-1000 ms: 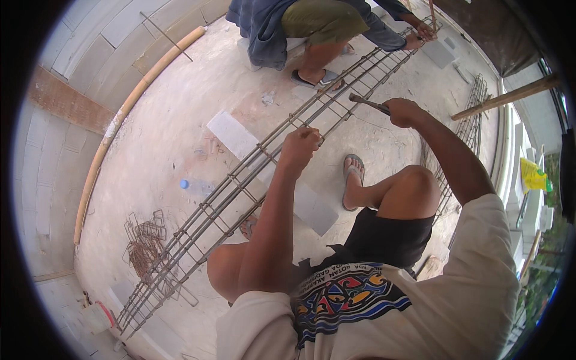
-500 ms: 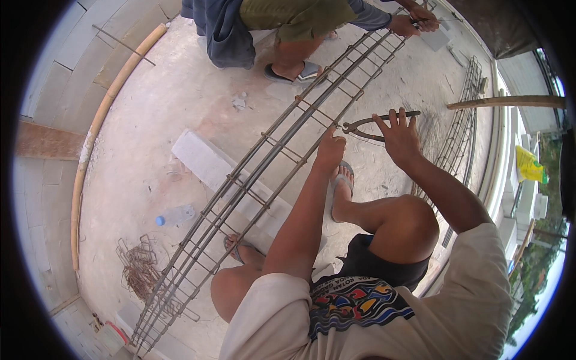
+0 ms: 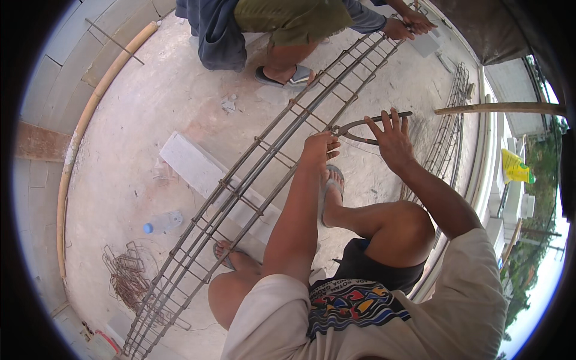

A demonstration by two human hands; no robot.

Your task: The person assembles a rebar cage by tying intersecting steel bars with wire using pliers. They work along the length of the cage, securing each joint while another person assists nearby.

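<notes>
A long steel rebar cage (image 3: 239, 191) runs slantwise from the lower left to the upper right. My left hand (image 3: 321, 148) is at its near side bar, fingers curled in; whatever they pinch is too small to make out. In my right hand (image 3: 393, 143) is a pair of dark end-cutting pincers (image 3: 353, 125). Its fingers are stretched over the parted handles. The pincers' jaws meet the cage bar just above my left fingers.
A co-worker (image 3: 288, 27) crouches beyond the cage, hands at its far end. On the pale floor lie a white block (image 3: 195, 162), a plastic bottle (image 3: 163, 222), bent steel stirrups (image 3: 127, 276) and another rebar cage (image 3: 447, 135). A wooden pole (image 3: 498, 108) juts in from the right.
My left hand has shifted slightly down and left, its pointing finger now curled in. The pincers have moved left, jaws now at the bar. The view has shifted a little.
</notes>
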